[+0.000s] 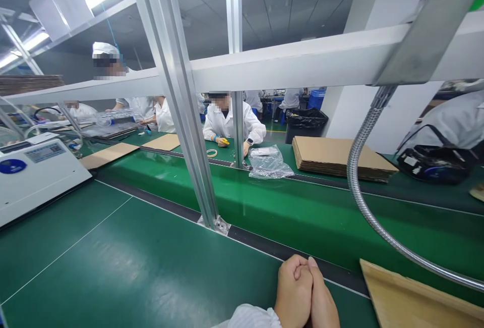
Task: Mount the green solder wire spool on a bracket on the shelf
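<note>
My left hand and my right hand are clasped together at the bottom right, over the near edge of the green worktable. The left fingers are curled inward, and the right hand presses against them from the right with its thumb side up. Nothing shows between them, though the palms are hidden. A white sleeve covers the left wrist. Just right of my hands lies a tan cardboard piece with a raised edge.
A green conveyor belt runs beyond the table. An aluminium post and a flexible metal hose stand in front. Across sit a person in white, a clear plastic bag and stacked cardboard. A white machine is left.
</note>
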Tool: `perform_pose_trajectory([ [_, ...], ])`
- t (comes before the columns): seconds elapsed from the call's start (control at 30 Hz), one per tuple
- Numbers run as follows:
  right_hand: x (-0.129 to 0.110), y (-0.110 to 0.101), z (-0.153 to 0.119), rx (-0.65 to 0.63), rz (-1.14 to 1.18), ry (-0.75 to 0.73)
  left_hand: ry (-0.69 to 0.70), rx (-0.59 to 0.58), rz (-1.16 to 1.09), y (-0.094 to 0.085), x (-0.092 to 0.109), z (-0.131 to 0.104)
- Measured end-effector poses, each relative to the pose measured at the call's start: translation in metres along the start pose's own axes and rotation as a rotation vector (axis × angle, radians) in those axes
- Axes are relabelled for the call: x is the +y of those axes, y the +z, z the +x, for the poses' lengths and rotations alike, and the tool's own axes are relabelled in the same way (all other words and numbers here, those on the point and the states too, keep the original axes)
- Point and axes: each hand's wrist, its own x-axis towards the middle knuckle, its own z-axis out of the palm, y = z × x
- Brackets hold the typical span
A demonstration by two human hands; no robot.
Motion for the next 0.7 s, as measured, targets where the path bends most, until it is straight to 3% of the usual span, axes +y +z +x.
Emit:
perform_pose_trajectory([
  [0.43,-0.001,0.0,0.0,-0.006,0.019,0.009,-0.016,-0.015,0.001,0.0,0.003,-0.001],
  [0.57,-0.004,-0.001,-0.001,-0.001,-0.085,-0.042,-0.032,-0.004,0.002,0.0,0.006,-0.001],
  [0.7,-0.008,-0.002,-0.003,0.073,-0.183,-0.145,-0.052,0.035,-0.016,0.0,-0.009,0.003],
])
